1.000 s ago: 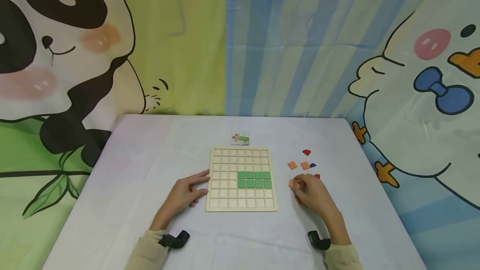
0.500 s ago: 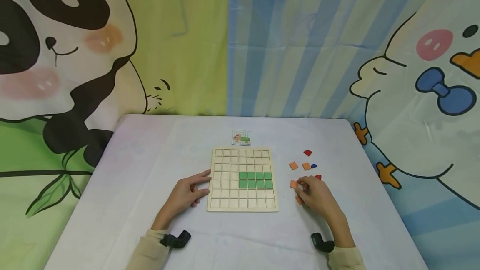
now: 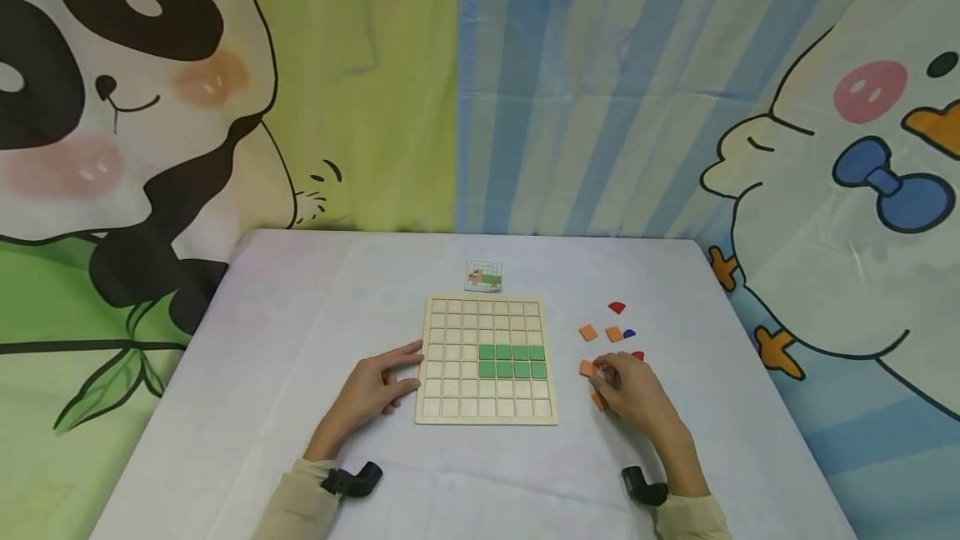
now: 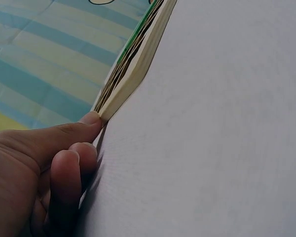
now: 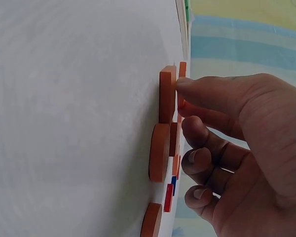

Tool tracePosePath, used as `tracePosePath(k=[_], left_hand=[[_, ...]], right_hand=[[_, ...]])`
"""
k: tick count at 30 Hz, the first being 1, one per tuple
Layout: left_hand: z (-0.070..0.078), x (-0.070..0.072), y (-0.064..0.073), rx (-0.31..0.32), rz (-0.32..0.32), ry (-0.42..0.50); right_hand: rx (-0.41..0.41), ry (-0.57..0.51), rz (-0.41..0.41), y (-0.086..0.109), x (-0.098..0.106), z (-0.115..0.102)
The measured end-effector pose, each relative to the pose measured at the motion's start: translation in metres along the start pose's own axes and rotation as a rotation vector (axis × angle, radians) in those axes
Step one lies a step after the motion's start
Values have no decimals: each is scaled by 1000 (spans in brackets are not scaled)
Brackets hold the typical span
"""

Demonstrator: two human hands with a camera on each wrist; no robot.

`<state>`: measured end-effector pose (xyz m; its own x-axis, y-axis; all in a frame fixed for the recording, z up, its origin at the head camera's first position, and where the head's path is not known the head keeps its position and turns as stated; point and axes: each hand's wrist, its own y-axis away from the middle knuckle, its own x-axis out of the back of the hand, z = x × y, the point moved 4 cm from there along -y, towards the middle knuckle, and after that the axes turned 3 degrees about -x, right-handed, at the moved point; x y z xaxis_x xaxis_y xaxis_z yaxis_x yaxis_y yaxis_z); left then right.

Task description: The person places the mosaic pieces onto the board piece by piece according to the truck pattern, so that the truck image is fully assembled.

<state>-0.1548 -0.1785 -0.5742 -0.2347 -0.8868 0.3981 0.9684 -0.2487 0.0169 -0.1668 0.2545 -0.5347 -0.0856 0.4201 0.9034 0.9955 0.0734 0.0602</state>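
A pale gridded board [image 3: 450,411] lies on the table, with green square tiles [image 3: 512,362] filling two rows at its right side. My left hand [image 3: 372,386] rests at its left edge; the left wrist view shows the thumb [image 4: 74,131] touching the board's corner. Right of the board, my right hand [image 3: 630,390] is over the loose pieces, fingertips beside an orange square tile [image 3: 587,367]. In the right wrist view the thumb and bent fingers [image 5: 197,160] are close to orange pieces [image 5: 159,153]; any grip is unclear. Another orange piece [image 3: 598,402] is partly hidden below that hand.
Beyond the right hand lie two orange tiles [image 3: 588,332], a blue piece [image 3: 629,333] and red pieces [image 3: 617,307]. A small picture card [image 3: 484,276] lies behind the board on the white table [image 3: 337,298]. Cartoon-printed curtains [image 3: 585,90] hang behind.
My right hand has shifted very slightly right, uncovering more of the lower orange piece; the square tile beside its fingertips stays in place. My left hand stays at the board's edge.
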Motion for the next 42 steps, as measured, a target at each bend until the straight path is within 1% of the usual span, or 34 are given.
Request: tracePosePath(k=[8,12,19,23,26,30,36,42], left_hand=[[-1,0,0,-3,0,-2],[0,0,0,-4,3,-15],[-2,0,1,-3,-2,-7],[-2,0,1,0,0,-8],[-1,0,1,2,3,-12],[0,0,0,0,2,-11],[-1,0,1,7,5,-7],[-1,0,0,-11,-4,-11]], right_hand=[[27,-7,22,-2,-3,-9],[60,-15,33,-3,-6,-18],[112,-25,36,-5,-12,-33],[161,-23,30,-7,-15,-42],[210,-29,39,-9,-16,-49],[254,-46,48,-11,-18,-60],[320,-53,19,-15,-27,-79],[363,-45,-12,-17,-34,-95]])
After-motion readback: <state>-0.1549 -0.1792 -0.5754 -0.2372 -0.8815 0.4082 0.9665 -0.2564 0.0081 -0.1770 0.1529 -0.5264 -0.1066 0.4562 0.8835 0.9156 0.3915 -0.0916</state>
